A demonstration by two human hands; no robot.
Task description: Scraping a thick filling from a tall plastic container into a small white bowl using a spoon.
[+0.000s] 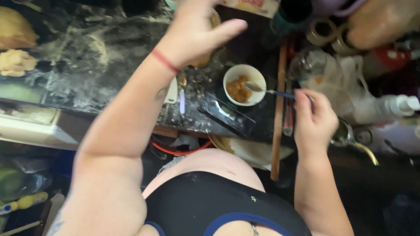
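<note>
Two bare hands work over a dark marbled counter point(87, 83), dusted pale with flour. Far left on it lie lumps of dough point(15, 62). Right of centre, a long wooden stick point(278, 109) runs near to far. The left hand point(194, 30) hovers far, fingers loosely spread, holding nothing clearly visible. The right hand point(313, 118) pinches a spoon point(267, 90), its bowl over the small white bowl point(244, 85) of brown filling.

The left arm stretches up toward twelve o'clock, and the left hand point(199, 30) is lifted high with its fingers loosely spread (a red band circles the wrist). The right hand point(313, 118), at three o'clock, is curled up tight, thumb pinching.
</note>
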